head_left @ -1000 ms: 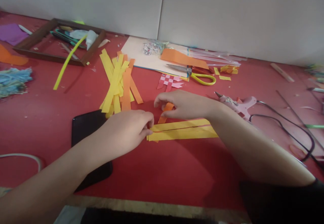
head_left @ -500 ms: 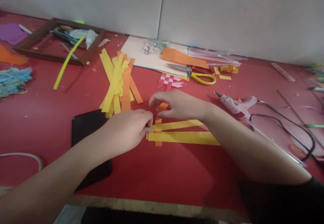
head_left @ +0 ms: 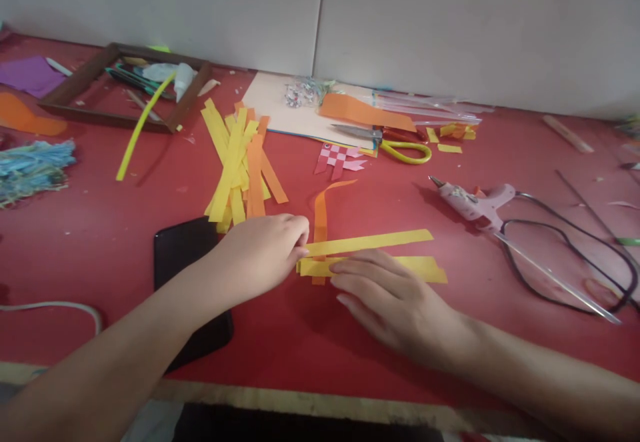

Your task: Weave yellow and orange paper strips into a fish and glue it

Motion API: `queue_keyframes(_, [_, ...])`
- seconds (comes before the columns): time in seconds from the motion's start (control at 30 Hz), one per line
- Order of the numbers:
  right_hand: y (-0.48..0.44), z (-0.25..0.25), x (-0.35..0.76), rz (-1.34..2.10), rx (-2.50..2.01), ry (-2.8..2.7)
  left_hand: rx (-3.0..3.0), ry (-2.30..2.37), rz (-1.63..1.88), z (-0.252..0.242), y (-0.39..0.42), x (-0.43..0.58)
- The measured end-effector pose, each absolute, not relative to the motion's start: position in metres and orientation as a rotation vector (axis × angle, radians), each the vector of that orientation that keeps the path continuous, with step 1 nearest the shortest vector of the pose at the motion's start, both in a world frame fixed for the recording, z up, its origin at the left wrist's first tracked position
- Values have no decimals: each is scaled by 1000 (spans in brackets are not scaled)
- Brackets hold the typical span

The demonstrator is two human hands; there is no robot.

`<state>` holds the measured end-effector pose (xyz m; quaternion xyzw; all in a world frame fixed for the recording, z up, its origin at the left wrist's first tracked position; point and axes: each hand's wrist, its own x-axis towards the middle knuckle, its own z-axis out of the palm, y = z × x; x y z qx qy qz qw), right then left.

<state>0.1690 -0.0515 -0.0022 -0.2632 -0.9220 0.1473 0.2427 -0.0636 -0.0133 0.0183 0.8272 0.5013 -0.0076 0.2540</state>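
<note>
There's our left hand (head_left: 267, 247) pinching the far yellow strip (head_left: 370, 241) by its end, likely stopping it sliding; our right hand (head_left: 403, 305), spread loose, rests over the near yellow strip (head_left: 425, 269), perhaps steadying it. Just right of the left hand, the orange strip (head_left: 321, 215) crosses both. We can read no writing.

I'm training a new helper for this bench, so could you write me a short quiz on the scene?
1. Which hand is at the left end of the upper flat yellow paper strip?
2. True or false: the flat black rectangular device lies left of the pink plastic glue gun.
3. The right hand reaches over a paper strip coloured: A purple, B yellow, C blue.

Key: 1. The left hand; 2. True; 3. B.
</note>
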Motion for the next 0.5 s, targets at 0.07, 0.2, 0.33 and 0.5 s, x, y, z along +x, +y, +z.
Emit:
queue_keyframes(0.07, [-59,-11,176,404,-764,-2484,2232,1374,-23,19,-13,-63])
queue_keyframes(0.2, [-60,-15,181,440,-733,-2469,2227,1394,-30,21,-12,-61])
queue_keyframes(0.33, [-58,-10,177,474,-691,-2458,2236,1397,-24,22,-11,-60])
queue_keyframes(0.5, [-59,-9,177,412,-677,-2459,2217,1370,17,23,-13,-61])
